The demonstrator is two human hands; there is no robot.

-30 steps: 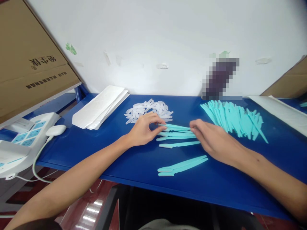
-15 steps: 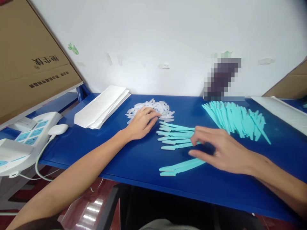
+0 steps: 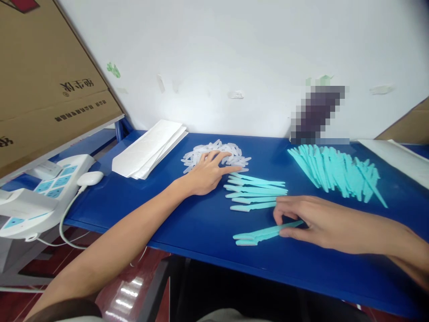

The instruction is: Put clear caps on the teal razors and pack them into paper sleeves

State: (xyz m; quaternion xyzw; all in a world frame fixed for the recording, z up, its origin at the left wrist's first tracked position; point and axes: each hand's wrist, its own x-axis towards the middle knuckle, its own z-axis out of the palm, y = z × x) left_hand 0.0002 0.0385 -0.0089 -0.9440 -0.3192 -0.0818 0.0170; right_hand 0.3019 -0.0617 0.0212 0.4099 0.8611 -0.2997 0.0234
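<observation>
My left hand [image 3: 208,173] rests on the front of a pile of small translucent white blade covers [image 3: 239,154], fingers spread and the index finger and thumb apart. To its right several turquoise eyebrow razors [image 3: 254,190] lie in a row, blade ends to the left. My right hand [image 3: 301,219] is just in front of that row. Its fingers are curled but apart from the thumb, around the handles of a nearer pair of turquoise razors [image 3: 258,235]. The thumb overlaps those handles, and the pair appears to lie on the table. A larger heap of turquoise razors [image 3: 338,172] lies beyond my right hand.
White paper sheets or envelopes [image 3: 150,150] are stacked at the back left of the blue table [image 3: 201,228]. A power strip [image 3: 55,188] with plugs and a white cable sits at the left edge. Cardboard [image 3: 50,67] leans at the left; a white wall stands behind.
My right hand has come down and nearer, from the row of razors to the nearer pair. My left hand's fingers have spread on the pile. The view has shifted slightly.
</observation>
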